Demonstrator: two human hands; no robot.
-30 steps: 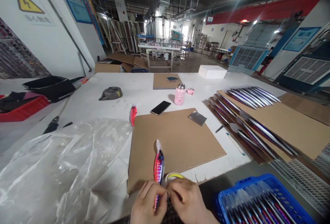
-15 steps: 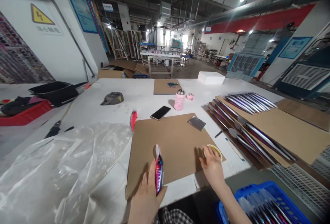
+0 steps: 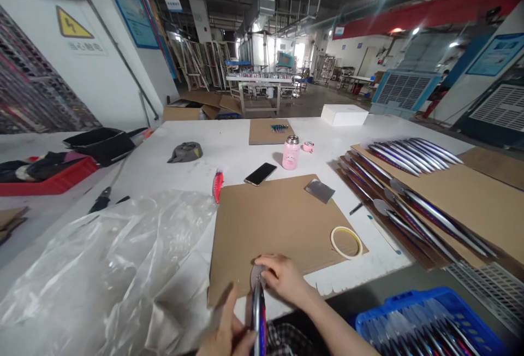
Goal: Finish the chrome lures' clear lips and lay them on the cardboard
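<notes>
— Where are the hands?
— Both low in the frame, near the bottom centre. The left hand [image 3: 227, 334] comes up from the bottom edge, fingers raised and thumb closed in a grip.
— And the right?
— The right hand [image 3: 282, 279] reaches in from the lower right, forearm bare, fingertips pinched together, just above the left.

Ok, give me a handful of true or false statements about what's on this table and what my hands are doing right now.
1. The left hand holds a fishing lure. True.
2. The right hand rests on the tape ring. False: its fingers are at the lure's clear front lip; the ring lies apart on the cardboard sheet.
3. The phone lies beside a pink bottle. True.
4. The blue crate is empty. False: it holds many lures.
5. A red lure lies on the white table by the sheet's left edge. True.
</notes>
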